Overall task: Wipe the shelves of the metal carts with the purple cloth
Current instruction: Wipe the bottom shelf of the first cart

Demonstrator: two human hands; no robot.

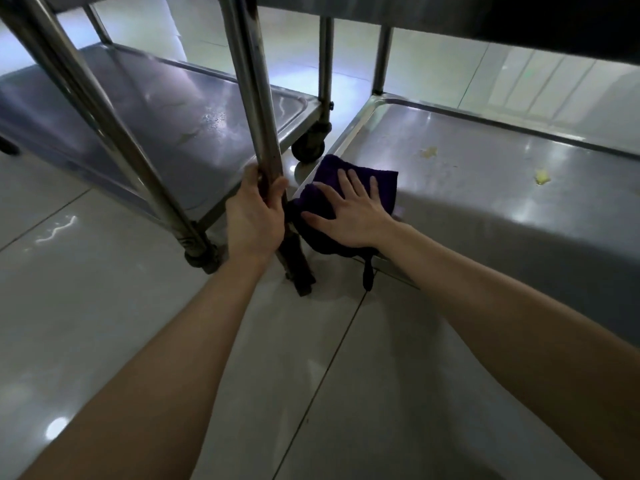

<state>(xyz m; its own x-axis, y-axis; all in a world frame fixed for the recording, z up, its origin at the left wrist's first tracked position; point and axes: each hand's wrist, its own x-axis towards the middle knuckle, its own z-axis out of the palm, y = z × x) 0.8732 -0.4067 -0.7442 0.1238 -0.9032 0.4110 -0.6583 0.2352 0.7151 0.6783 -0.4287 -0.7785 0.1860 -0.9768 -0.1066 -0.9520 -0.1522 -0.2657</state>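
Note:
A purple cloth lies on the near left corner of the right cart's bottom shelf. My right hand presses flat on it with fingers spread. A fold of the cloth hangs over the shelf's front edge. My left hand grips the near corner post of that cart, low down. Two yellowish stains show on the shelf to the right of the cloth.
A second metal cart stands to the left, its bottom shelf wet-looking and streaked, with a caster wheel close to the cloth. Slanted cart posts cross the left foreground. Glossy tiled floor surrounds both carts.

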